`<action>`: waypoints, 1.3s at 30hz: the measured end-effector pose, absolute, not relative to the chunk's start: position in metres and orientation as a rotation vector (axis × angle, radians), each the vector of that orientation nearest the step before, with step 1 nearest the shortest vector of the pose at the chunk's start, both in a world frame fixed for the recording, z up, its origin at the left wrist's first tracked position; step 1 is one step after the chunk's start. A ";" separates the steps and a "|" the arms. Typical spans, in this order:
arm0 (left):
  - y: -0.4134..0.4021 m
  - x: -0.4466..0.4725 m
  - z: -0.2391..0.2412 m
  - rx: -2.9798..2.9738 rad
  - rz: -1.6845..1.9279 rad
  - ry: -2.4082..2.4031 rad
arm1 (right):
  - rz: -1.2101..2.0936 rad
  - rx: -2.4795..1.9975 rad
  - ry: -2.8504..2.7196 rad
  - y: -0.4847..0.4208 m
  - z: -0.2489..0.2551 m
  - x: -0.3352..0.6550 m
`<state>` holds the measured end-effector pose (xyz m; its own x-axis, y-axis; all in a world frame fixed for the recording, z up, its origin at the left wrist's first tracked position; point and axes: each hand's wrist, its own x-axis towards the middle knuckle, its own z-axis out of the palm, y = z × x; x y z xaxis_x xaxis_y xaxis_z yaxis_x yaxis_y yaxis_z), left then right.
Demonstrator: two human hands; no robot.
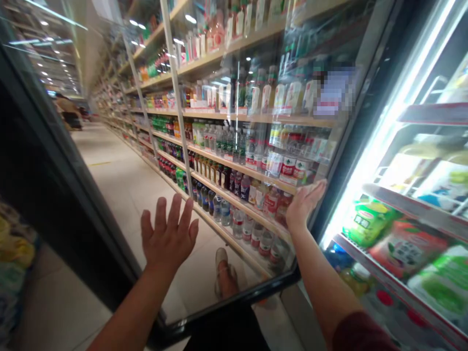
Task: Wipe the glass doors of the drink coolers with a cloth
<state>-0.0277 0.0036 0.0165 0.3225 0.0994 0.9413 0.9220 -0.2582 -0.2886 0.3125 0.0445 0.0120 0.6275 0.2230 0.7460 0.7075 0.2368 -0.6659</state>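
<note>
A glass door point(256, 294) with a black frame stands open in front of me, swung out from a lit refrigerated cabinet on the right. My left hand point(170, 231) is spread flat with its palm toward the pane. Whether it presses on the glass or is just short of it, I cannot tell. At the door's right side is my right hand point(304, 204), its fingers stretched out together close to the black frame, with nothing visible in it. Contact with the frame is unclear.
Long wooden shelves point(234, 163) of bottled drinks show through the glass. Inside the cabinet, a green bag point(369, 219) and a red bag point(407, 248) sit on a rack. My foot point(223, 268) is on the tiled floor point(109, 185); a person point(69, 112) is far down the aisle.
</note>
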 end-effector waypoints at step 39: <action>-0.005 -0.020 0.016 -1.592 -1.069 -1.018 | -0.899 -1.112 -1.586 0.009 0.028 0.156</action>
